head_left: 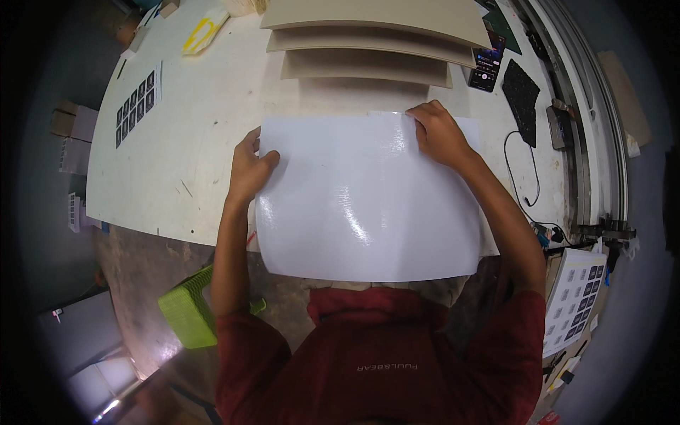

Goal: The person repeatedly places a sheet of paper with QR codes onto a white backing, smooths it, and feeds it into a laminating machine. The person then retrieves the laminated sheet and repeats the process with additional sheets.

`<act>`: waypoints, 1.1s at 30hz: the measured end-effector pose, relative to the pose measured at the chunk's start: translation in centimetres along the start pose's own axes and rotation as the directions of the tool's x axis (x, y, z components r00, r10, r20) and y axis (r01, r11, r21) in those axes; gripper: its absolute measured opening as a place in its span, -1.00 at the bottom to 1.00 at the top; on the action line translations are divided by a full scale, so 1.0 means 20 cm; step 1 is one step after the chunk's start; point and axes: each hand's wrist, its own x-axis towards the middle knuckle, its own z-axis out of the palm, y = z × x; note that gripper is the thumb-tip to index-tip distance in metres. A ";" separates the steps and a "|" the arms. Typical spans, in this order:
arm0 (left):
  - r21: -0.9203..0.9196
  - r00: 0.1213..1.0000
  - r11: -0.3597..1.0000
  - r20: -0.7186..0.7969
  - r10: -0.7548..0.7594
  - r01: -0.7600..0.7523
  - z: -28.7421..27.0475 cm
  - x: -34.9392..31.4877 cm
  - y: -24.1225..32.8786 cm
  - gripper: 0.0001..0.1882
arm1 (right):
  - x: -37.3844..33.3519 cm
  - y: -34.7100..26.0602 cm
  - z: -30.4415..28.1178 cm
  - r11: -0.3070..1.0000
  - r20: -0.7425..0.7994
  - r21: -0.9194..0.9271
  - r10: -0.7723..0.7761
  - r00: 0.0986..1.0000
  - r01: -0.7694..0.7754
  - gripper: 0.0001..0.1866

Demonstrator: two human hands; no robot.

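Note:
A large glossy white sheet (319,184) lies across the table's front edge, its near side hanging over toward my body. At its upper left edge my left hand (255,164) grips it, thumb on top and fingers at the side. My right hand (439,134) is closed at the far edge, right of the middle, with its fingertips at the corner of a shiny band (393,134) on the sheet. Whether that band is a separate clear film or a reflection on the sheet, I cannot tell.
Curved beige boards (368,60) are stacked beyond the sheet on the white table (191,134). A phone (486,67), a black scrap (522,99) and a cable lie at the right, beside a metal rail (602,142). A printed sheet (138,103) lies left; a green basket (188,312) stands below.

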 end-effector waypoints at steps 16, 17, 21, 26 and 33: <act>0.429 0.961 0.894 -0.165 0.220 -0.131 0.01 0.02 -0.17 -0.30 | 0.13 -0.25 -0.35 0.891 -0.492 -0.343 -0.441 0.750 0.299 -0.70; 0.458 0.949 0.875 -0.174 0.264 -0.159 0.02 0.02 -0.16 -0.31 | 0.20 -0.27 -0.44 0.847 -0.528 -0.421 -0.520 0.672 0.325 -0.68; 0.491 0.911 0.819 -0.114 0.396 -0.295 0.08 -0.08 -0.04 -0.37 | 0.42 -0.26 -0.57 0.854 -0.368 -0.479 -0.408 0.835 0.206 -0.54; 0.415 0.841 0.773 -0.031 0.539 -0.480 0.18 -0.17 0.04 -0.42 | 0.47 -0.26 -0.62 0.814 -0.135 -0.547 -0.316 0.939 0.195 -0.49; 0.313 0.828 0.786 0.004 0.560 -0.533 0.26 -0.23 0.06 -0.48 | -0.12 -0.02 -1.12 0.973 -0.748 -0.222 -0.130 0.650 -0.060 -0.51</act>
